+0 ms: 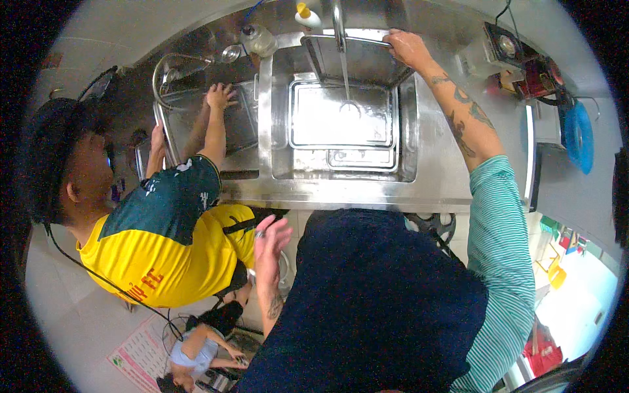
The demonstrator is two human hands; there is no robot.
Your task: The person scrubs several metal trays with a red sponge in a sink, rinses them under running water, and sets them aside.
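Note:
My right hand grips the upper right corner of a rectangular metal tray that stands tilted in the sink basin. A chrome faucet hangs over that tray, and a thin stream of water falls from it. Below lies a second shiny metal tray, flat, with water and bright glare on it. Part of another tray's rim shows at its front edge. Away from the sink, my left hand is raised beside my body, fingers apart and holding nothing.
A co-worker in a yellow and dark green shirt works at the left basin. A white bottle with a yellow cap and a clear jar stand behind the sink. Another person is at lower left. A blue plastic item hangs right.

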